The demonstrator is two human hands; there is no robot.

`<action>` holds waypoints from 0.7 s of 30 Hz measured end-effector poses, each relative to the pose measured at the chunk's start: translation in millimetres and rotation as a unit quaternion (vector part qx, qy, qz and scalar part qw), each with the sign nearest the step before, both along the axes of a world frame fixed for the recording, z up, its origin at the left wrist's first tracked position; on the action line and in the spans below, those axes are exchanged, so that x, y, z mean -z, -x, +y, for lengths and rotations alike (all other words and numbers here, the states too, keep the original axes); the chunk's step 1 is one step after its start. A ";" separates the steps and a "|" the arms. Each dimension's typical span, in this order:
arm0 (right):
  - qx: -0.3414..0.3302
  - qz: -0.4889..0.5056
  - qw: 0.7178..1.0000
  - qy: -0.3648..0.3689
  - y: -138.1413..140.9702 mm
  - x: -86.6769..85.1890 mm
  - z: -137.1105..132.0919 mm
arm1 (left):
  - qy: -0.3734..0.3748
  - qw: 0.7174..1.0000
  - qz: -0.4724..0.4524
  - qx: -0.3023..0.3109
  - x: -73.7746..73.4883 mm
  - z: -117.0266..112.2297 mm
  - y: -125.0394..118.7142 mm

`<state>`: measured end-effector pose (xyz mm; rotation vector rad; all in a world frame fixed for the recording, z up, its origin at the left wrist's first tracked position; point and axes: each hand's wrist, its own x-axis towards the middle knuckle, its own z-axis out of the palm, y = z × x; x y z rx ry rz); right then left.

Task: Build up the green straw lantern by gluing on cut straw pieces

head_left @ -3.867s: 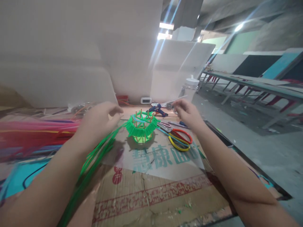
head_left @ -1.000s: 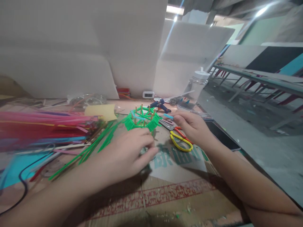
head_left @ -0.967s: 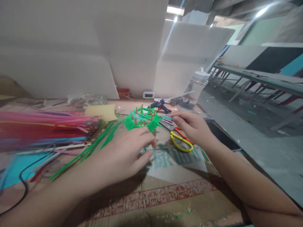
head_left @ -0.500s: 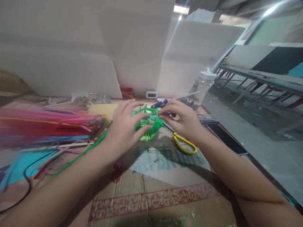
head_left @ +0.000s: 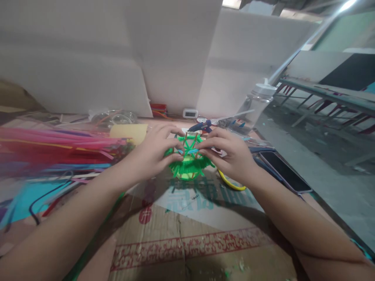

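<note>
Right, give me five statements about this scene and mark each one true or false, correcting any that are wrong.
1. The left hand and the right hand are both at the green frame. True.
2. The phone lies on the person's left. False: it lies on the person's right.
3. The right hand's fingertips are at a blue strip. True.
4. The glue gun lies nearer the person than the green frame. False: it lies beyond the frame.
5. The bottle has a white lid. True.
</note>
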<state>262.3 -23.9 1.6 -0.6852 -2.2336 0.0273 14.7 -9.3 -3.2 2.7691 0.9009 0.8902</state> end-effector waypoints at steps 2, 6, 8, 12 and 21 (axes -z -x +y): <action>0.001 0.001 1.000 -0.015 3.8 0.7 -3.7 | 0.000 1.000 0.005 0.002 -0.5 0.3 1.3; 0.003 0.014 1.000 -0.024 10.9 1.6 -6.5 | -0.021 1.000 -0.004 0.003 -1.5 -1.8 2.2; 0.003 0.028 0.999 -0.025 13.1 2.1 -6.1 | -0.030 0.999 -0.010 0.003 -4.5 -3.6 3.8; 0.014 0.035 0.999 -0.016 15.5 3.1 -6.2 | -0.044 0.999 -0.024 -0.010 -12.7 -7.1 7.4; 0.021 -0.010 0.998 -0.062 13.8 6.2 -5.2 | -0.040 0.998 -0.041 -0.039 -11.4 -7.7 3.5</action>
